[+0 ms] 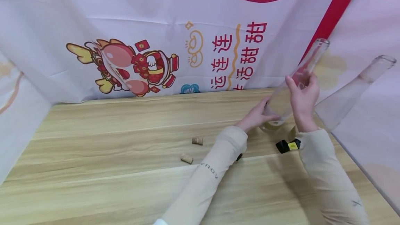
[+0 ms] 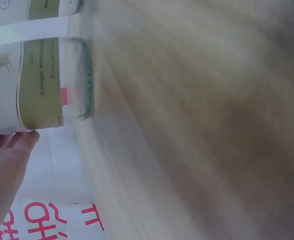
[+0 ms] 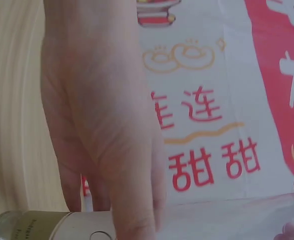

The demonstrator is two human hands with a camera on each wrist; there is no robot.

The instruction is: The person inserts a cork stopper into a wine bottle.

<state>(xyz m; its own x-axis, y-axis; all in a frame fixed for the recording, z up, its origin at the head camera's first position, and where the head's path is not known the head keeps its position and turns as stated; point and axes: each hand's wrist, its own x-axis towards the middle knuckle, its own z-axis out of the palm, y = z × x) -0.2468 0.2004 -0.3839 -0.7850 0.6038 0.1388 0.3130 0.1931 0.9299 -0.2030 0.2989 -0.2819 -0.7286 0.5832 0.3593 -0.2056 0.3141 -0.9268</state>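
Note:
A clear glass bottle (image 1: 281, 100) with a white and olive label leans rightward in the head view, its base at the table. My left hand (image 1: 260, 115) grips it low down, thumb across the front. Higher up, just below the neck, my right hand (image 1: 303, 96) holds it between thumb and fingers. In the right wrist view the left hand (image 3: 104, 125) reaches across the bottle's label (image 3: 84, 226), while a fingertip of the other hand shows at the right edge. A second clear bottle (image 1: 347, 96) stands just right of the right hand, its base partly hidden by that arm.
Two corks, one (image 1: 197, 141) farther back and another (image 1: 186, 158) nearer, lie on the wooden table (image 1: 109, 155) left of the left forearm. A black piece with a yellow label (image 1: 288, 146) sits by the right cuff. Printed cloth (image 1: 162, 13) hangs behind and at both sides.

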